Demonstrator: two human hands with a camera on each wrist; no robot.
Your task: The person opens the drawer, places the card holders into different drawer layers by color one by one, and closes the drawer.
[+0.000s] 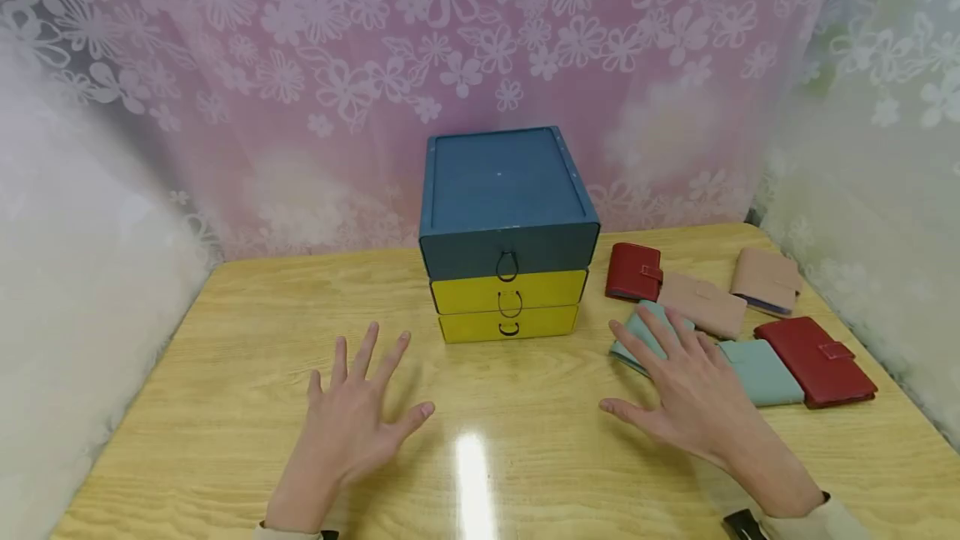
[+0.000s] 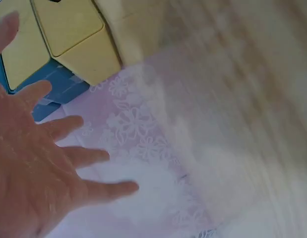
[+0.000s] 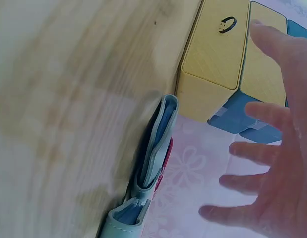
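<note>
My left hand (image 1: 348, 419) hovers with fingers spread over the table in front of a stacked drawer box (image 1: 506, 182), to its left. My right hand (image 1: 693, 394), fingers also spread, overlaps a mint green wallet (image 1: 641, 336) in the head view and holds nothing. In the right wrist view that wallet (image 3: 158, 139) lies flat on the table, apart from the fingers. A second mint wallet (image 1: 765, 375) lies just right of this hand. The box has a blue top drawer (image 1: 465, 255) and two yellow drawers (image 1: 468, 294) below, all pushed in, with dark loop handles.
Around the right hand lie a small red wallet (image 1: 633, 272), a long pink wallet (image 1: 701, 304), a small pink wallet (image 1: 765, 277) and a larger red wallet (image 1: 806, 357). A floral curtain (image 1: 360, 107) hangs behind the wooden table (image 1: 247, 340).
</note>
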